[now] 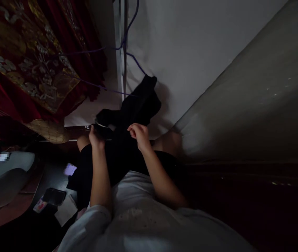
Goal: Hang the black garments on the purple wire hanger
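Note:
A black garment lies bunched in front of me, reaching up towards a purple cord on the pale wall. My left hand is closed on the garment's left part, next to a pale patch of it. My right hand hovers at the garment's middle with its fingers curled; whether they grip cloth is unclear. Both forearms stretch out over my white shirt and dark shorts. The light is dim.
A red and gold patterned cloth hangs at the upper left. A grey padded surface slopes along the right. Lower left, a dark phone, papers and a grey cushion lie about.

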`<state>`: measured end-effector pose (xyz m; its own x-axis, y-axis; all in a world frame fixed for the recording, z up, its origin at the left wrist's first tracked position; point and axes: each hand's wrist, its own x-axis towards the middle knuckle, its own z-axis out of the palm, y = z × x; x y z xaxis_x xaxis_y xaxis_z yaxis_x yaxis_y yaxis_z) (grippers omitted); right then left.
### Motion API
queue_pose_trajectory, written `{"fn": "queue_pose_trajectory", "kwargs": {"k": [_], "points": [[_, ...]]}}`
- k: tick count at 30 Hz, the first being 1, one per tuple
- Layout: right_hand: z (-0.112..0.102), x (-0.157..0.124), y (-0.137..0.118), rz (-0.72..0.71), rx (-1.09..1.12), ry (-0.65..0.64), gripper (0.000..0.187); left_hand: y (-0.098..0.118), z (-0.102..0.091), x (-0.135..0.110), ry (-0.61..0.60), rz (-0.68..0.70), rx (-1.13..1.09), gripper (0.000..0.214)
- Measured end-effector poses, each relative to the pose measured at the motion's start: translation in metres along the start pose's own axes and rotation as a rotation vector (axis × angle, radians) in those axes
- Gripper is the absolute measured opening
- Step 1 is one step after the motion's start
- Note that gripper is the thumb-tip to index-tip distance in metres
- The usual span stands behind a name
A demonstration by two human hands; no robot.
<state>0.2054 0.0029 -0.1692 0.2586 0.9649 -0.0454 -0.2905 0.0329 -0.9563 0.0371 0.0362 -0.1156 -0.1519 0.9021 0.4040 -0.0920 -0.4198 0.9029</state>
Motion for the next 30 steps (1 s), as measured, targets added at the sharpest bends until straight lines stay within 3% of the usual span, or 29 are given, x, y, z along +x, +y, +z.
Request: {"fn": "queue_pose_trajectory", "kwargs": {"k": [3, 6, 8, 10, 13, 16, 18, 20, 23, 24, 26, 28, 30], "points": [[-0.024, 0.009, 0.001, 0.046, -0.095, 0.068, 0.025, -0.02, 0.008, -0.012, -0.001, -0.062, -0.021, 0.031], [-0.046, 0.013, -0.006, 0.038, -0.295, 0.002, 0.027, -0.025, 0.02, -0.021, -0.063, -0.102, -0.051, 0.028], [-0.053, 0.009, -0.013, 0.012, -0.389, -0.079, 0.021, -0.016, 0.028, -0.029, -0.168, -0.036, -0.001, 0.025], [-0.051, 0.001, -0.021, -0.02, -0.405, -0.229, 0.02, -0.003, 0.036, -0.037, -0.279, 0.066, 0.092, 0.021], [-0.037, -0.01, -0.035, -0.048, -0.27, -0.449, 0.038, 0.019, 0.047, -0.043, -0.392, 0.198, 0.207, 0.018], [-0.018, -0.015, -0.051, -0.08, -0.198, -0.5, 0.031, 0.03, 0.052, -0.033, -0.397, 0.353, 0.301, 0.022], [-0.01, -0.013, -0.064, -0.086, -0.199, -0.516, 0.021, 0.029, 0.051, -0.02, -0.421, 0.384, 0.285, 0.033], [-0.008, -0.01, -0.082, -0.095, -0.219, -0.603, 0.018, 0.019, 0.045, -0.01, -0.555, 0.297, 0.19, 0.053], [-0.017, -0.002, -0.117, -0.165, -0.29, -0.787, 0.018, -0.005, 0.025, -0.006, -0.874, 0.044, 0.157, 0.074], [-0.021, 0.003, -0.129, -0.217, -0.314, -0.773, 0.017, -0.014, 0.014, -0.007, -0.96, -0.037, 0.21, 0.071], [-0.029, 0.017, -0.149, -0.351, -0.359, -0.606, 0.013, -0.029, -0.011, -0.007, -1.05, -0.147, 0.33, 0.056], [-0.032, 0.04, -0.158, -0.493, -0.385, -0.352, 0.014, -0.039, -0.039, 0.0, -1.017, -0.183, 0.4, 0.043], [-0.028, 0.069, -0.152, -0.587, -0.393, -0.16, 0.017, -0.042, -0.062, 0.014, -0.884, -0.146, 0.447, 0.037]]}}
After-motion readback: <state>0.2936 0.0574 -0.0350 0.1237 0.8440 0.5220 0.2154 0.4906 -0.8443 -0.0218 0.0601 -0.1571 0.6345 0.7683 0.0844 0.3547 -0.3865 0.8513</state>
